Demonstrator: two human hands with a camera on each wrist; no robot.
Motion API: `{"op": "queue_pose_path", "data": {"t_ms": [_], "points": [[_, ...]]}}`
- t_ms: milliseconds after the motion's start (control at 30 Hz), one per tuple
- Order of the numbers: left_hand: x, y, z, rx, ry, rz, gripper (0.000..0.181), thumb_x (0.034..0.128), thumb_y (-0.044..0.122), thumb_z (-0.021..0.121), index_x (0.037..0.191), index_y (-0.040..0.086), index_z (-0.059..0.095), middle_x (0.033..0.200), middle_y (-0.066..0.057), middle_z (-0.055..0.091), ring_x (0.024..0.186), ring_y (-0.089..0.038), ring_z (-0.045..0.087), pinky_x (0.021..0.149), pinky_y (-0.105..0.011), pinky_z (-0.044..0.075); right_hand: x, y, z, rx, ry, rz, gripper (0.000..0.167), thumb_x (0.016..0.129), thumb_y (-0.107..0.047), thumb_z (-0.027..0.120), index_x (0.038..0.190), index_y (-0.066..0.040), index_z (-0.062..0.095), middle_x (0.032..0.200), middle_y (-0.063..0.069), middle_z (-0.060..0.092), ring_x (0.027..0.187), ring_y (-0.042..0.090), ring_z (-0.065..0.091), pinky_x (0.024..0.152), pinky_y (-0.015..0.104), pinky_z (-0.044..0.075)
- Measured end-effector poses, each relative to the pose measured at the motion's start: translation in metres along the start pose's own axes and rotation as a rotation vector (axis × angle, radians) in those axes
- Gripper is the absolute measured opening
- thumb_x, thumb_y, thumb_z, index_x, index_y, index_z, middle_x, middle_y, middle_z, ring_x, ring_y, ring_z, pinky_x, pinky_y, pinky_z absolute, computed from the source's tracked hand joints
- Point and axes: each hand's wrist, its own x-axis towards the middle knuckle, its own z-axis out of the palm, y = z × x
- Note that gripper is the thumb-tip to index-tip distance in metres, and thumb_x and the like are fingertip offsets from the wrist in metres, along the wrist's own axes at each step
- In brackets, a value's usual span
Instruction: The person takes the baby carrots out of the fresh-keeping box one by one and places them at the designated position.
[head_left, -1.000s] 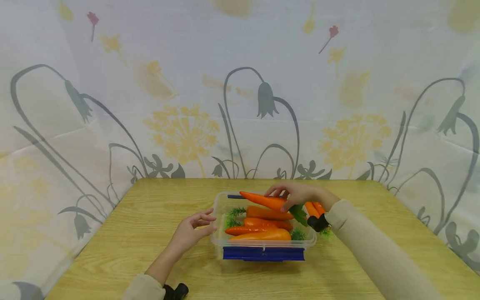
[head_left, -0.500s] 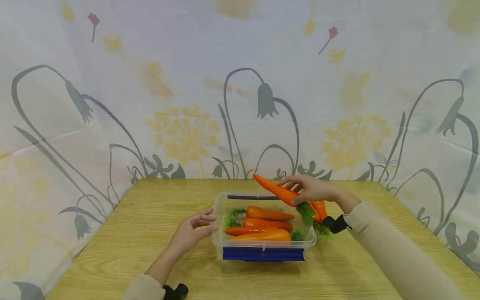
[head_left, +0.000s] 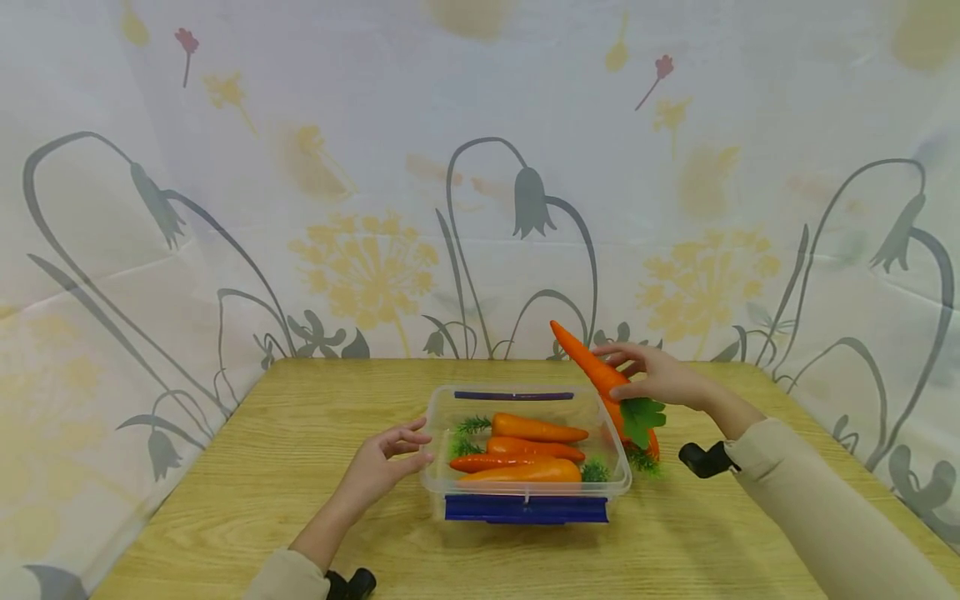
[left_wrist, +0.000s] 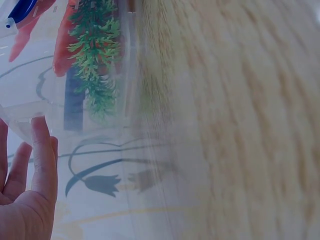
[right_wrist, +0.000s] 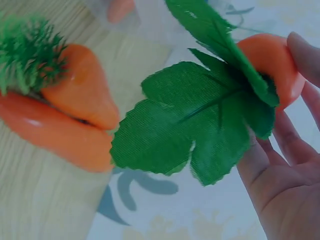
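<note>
While the right hand (head_left: 658, 374) grips one carrot (head_left: 587, 362), the relaxed left hand (head_left: 378, 463) flanks four boxed carrots (head_left: 525, 460).

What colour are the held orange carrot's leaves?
The jagged leaves are green, clearest in the right wrist view.

Scanning for words now, and there's nothing to read: no lettering comes up on the box (head_left: 441, 417) or on the blue latch (head_left: 527, 509) along its front, no label on the carrots (head_left: 534, 427) inside it or the raised carrot (head_left: 588, 362) beside it, no legible number on the flowered backdrop (head_left: 480, 83) behind it.
</note>
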Motion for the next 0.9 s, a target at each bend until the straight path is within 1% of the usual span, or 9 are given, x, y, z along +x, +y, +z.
{"op": "queue_pose_path", "data": {"t_ms": [100,333,533,700,900], "points": [[0.000,0.000,0.000,0.002,0.001,0.000,0.025,0.0853,0.015,0.069,0.107,0.003,0.066,0.139,-0.004,0.046,0.114,-0.032,0.049,0.085,-0.042,0.048,-0.005,0.008,-0.002,0.002,0.036,0.002,0.062,0.086,-0.020,0.069,0.138,-0.005,0.040,0.125,0.024,0.047,0.105,0.036,0.052,0.076,0.038,0.051],[0.000,0.001,0.000,0.004,0.005,-0.004,0.025,0.0850,0.015,0.070,0.107,0.003,0.066,0.139,-0.004,0.047,0.113,-0.030,0.050,0.085,-0.041,0.049,-0.020,0.028,-0.002,0.010,0.099,0.032,0.060,0.087,-0.018,0.068,0.139,-0.006,0.040,0.128,0.024,0.045,0.104,0.035,0.053,0.076,0.037,0.049],[0.000,0.001,0.001,0.002,0.003,-0.006,0.025,0.0848,0.015,0.070,0.107,0.003,0.066,0.138,-0.002,0.047,0.112,-0.028,0.051,0.085,-0.041,0.049,-0.030,0.044,-0.001,0.015,0.150,0.064,0.060,0.086,-0.018,0.068,0.138,-0.003,0.040,0.124,0.026,0.047,0.099,0.032,0.056,0.075,0.038,0.050],[0.000,0.001,0.001,-0.002,0.001,-0.003,0.026,0.0850,0.016,0.070,0.106,0.002,0.066,0.139,-0.004,0.046,0.113,-0.029,0.051,0.084,-0.040,0.049,-0.037,0.056,0.005,0.012,0.187,0.095,0.061,0.086,-0.018,0.069,0.138,-0.004,0.040,0.120,0.025,0.050,0.096,0.032,0.057,0.075,0.038,0.051],[0.000,-0.001,0.000,0.007,0.009,0.001,0.026,0.0850,0.017,0.070,0.106,0.003,0.066,0.139,-0.005,0.046,0.113,-0.029,0.051,0.083,-0.040,0.050,-0.044,0.071,0.011,0.041,0.218,0.110,0.063,0.087,-0.021,0.068,0.137,0.002,0.038,0.118,0.028,0.050,0.095,0.034,0.058,0.074,0.038,0.053]]}}
